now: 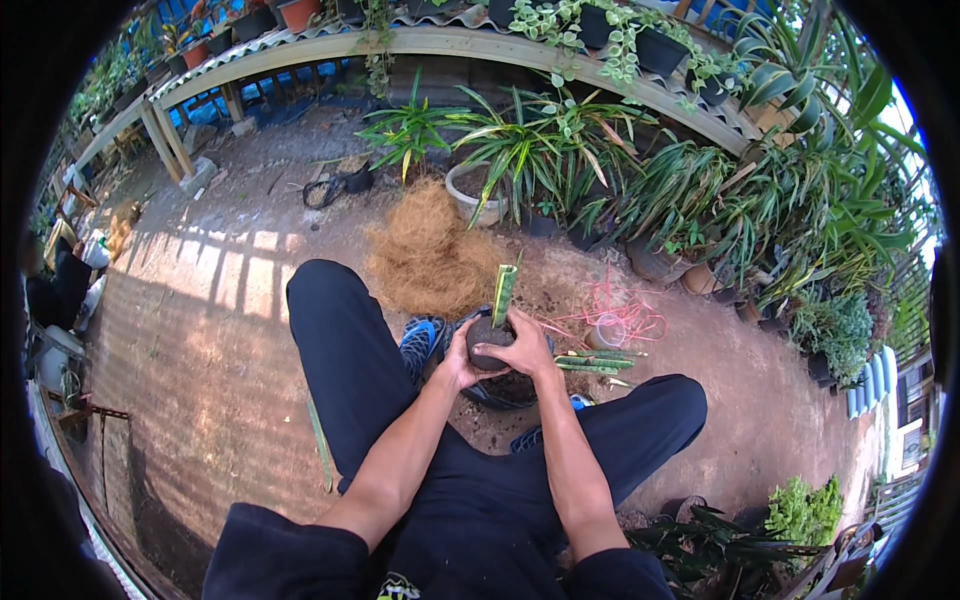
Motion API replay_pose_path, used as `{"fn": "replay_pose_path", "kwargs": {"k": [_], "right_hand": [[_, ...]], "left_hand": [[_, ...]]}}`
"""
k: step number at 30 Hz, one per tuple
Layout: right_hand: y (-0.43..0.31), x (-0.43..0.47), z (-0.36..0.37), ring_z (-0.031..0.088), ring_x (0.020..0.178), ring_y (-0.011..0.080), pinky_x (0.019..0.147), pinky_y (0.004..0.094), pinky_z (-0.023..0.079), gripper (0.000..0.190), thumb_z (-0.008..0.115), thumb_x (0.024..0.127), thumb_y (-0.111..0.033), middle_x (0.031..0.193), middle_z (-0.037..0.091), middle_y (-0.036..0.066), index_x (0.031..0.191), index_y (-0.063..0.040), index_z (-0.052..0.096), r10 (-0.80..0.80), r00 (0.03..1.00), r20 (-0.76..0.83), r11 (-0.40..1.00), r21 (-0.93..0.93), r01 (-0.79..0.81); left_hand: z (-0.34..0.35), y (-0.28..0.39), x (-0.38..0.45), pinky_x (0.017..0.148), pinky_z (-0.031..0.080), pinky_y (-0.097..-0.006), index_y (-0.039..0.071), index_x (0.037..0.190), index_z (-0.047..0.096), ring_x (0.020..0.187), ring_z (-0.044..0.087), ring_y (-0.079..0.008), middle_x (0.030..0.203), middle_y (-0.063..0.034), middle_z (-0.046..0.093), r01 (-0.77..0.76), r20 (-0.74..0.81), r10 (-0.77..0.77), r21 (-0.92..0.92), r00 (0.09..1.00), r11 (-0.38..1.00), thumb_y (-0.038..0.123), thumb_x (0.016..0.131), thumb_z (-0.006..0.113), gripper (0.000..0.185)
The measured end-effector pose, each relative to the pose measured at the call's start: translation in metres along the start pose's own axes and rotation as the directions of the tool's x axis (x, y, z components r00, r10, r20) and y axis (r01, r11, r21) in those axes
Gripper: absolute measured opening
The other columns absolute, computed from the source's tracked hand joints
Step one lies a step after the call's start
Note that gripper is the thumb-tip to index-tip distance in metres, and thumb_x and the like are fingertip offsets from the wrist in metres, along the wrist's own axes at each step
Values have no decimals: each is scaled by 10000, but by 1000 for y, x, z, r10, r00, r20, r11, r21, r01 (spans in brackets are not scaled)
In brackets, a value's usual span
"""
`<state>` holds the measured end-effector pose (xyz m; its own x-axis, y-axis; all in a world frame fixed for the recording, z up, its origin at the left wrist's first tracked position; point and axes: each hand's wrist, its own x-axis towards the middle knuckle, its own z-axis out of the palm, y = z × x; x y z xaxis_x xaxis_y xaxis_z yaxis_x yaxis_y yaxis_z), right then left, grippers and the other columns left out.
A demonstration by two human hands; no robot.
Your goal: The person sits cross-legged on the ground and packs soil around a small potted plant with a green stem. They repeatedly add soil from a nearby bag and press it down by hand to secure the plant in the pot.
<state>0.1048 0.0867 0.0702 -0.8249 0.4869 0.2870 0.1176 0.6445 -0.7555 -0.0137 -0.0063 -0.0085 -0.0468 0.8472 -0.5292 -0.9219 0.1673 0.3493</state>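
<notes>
Between my two hands is a dark ball of what looks like packed soil, held above the ground between my knees. A cut snake plant leaf stands nearly upright out of its far side. My left hand cups the ball from the left and below. From the right, my right hand wraps it, with the thumb laid across its near face. Beneath them sits a black basin with loose soil in it, partly hidden by my hands and forearms. More cut snake plant leaves lie just right of my right hand.
Beyond my feet lies a heap of brown coconut fibre. Tangled pink twine surrounds a clear plastic cup to the right. A long leaf strip lies by my left leg. Potted plants line the back below a bench.
</notes>
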Motion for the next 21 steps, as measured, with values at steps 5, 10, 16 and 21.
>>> {"fn": "replay_pose_path", "kwargs": {"k": [5, 10, 16, 21], "right_hand": [[7, -2, 14, 679, 958, 301, 847, 381, 525, 499, 837, 660, -197, 1063, 682, 161, 1103, -26, 685, 13, 998, -64, 990, 140, -4], [12, -4, 24, 683, 959, 262, 850, 359, 523, 474, 831, 695, -175, 1076, 684, 160, 1120, -21, 689, 63, 990, -129, 978, 204, -35], [16, 0, 1, 577, 1212, 225, 1058, 360, 417, 589, 819, 731, -148, 1306, 622, 113, 1285, -74, 633, 244, 953, 179, 854, 427, -299], [22, -1, 6, 515, 1284, 236, 1107, 377, 367, 467, 768, 798, -148, 1327, 611, 110, 1246, -71, 660, 218, 939, 266, 839, 441, -319]], "left_hand": [[2, -2, -2, 856, 545, -584, 200, 1295, 561, 1083, 644, -317, 1246, -115, 616, -52, -32, 54, 59, 998, 997, 619, 915, 408, 586], [2, -2, -2, 862, 536, -595, 201, 1295, 564, 1084, 643, -323, 1242, -118, 620, -39, -23, 41, 51, 999, 998, 623, 914, 406, 590], [0, 3, 1, 856, 530, -603, 195, 1278, 584, 1064, 648, -345, 1232, -135, 629, 13, -22, -11, 74, 1000, 997, 622, 899, 436, 589], [-1, -3, 2, 822, 537, -600, 186, 1273, 585, 1057, 647, -338, 1213, -140, 638, 81, -54, -72, 179, 996, 980, 631, 877, 454, 610]]}}
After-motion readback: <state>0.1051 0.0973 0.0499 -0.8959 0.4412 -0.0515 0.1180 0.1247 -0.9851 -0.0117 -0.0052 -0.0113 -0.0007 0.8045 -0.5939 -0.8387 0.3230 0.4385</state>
